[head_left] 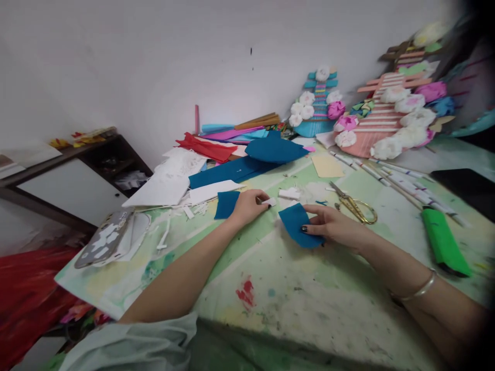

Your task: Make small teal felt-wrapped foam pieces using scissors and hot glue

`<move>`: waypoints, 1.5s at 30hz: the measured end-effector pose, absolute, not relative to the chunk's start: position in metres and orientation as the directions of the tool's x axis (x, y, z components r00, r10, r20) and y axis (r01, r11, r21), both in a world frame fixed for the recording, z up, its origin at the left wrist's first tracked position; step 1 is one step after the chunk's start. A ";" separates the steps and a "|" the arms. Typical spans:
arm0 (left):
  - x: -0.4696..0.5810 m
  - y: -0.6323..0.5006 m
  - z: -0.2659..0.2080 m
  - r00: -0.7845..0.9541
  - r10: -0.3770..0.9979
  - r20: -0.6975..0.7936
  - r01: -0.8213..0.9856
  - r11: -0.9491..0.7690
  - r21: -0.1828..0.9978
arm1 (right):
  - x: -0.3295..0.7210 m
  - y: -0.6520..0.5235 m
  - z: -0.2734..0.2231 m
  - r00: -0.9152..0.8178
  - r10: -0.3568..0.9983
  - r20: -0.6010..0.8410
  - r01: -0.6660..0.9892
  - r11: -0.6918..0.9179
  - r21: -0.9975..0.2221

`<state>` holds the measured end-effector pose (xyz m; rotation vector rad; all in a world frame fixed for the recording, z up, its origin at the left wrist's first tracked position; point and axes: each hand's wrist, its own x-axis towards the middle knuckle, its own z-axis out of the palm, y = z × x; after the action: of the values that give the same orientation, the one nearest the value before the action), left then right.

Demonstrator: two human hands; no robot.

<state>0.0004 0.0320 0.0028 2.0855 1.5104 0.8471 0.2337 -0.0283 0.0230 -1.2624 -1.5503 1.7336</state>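
My right hand (335,225) pinches a curved piece of blue paper (294,222) between thumb and fingers, just above the tabletop. To its left, my left hand (249,207) is closed at the fingertips on a small white piece (269,202), low over the table. Another blue paper piece (225,204) lies partly under the left hand. Between and beyond the hands rests a little white block (289,194) with scraps around it. Gold-handled scissors (353,205) lie with blades apart just past my right hand.
Blue sheets (247,167), white paper (168,180) and red crepe paper (207,148) are piled at the back. Flower-decorated crafts (320,111) lean against the wall. A green tool (444,242), pens (417,188) and a dark phone-like slab (466,188) lie right; a scrap-covered phone case (102,239), left.
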 end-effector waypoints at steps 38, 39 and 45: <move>0.036 -0.025 0.012 0.340 0.940 0.039 0.600 -0.248 0.760 | 0.228 -0.037 0.033 -0.325 0.845 -0.424 0.800 0.007 -0.600; 0.036 -0.025 0.011 0.342 0.939 0.043 0.598 -0.253 0.761 | 0.228 -0.037 0.033 -0.321 0.849 -0.420 0.806 0.012 -0.592; 0.036 -0.024 0.009 0.322 0.946 0.025 0.599 -0.224 0.768 | 0.232 -0.035 0.033 -0.378 0.833 -0.405 0.801 0.075 -0.594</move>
<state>0.0362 -0.0244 0.0089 1.9254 1.3615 0.6670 0.2323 -0.0348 0.0332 -1.7279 -2.2730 1.2093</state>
